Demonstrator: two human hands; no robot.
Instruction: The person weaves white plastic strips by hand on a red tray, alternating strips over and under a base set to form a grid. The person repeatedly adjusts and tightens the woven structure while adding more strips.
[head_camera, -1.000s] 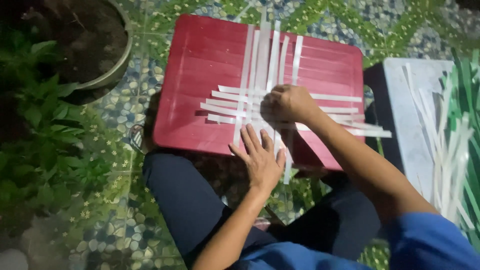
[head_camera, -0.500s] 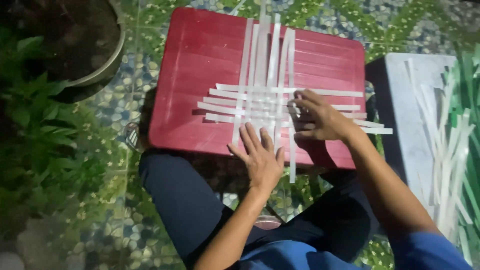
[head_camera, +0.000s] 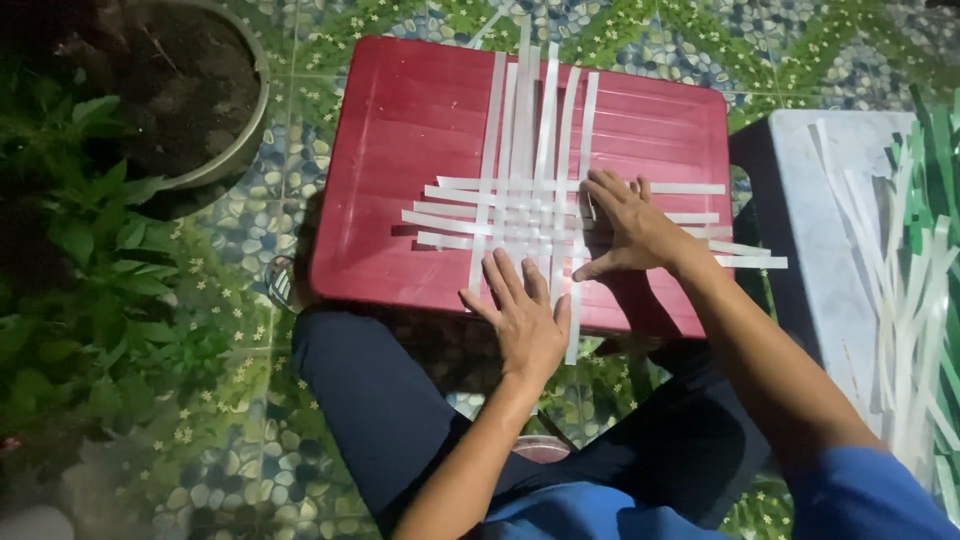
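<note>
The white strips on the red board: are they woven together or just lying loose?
Woven: the white strips cross over and under each other on the red board, pressed flat by both hands.

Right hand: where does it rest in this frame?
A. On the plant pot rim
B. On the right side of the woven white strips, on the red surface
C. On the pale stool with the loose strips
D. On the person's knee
B: the right hand lies flat on the woven white strips atop the red surface, right of the left hand.
</note>
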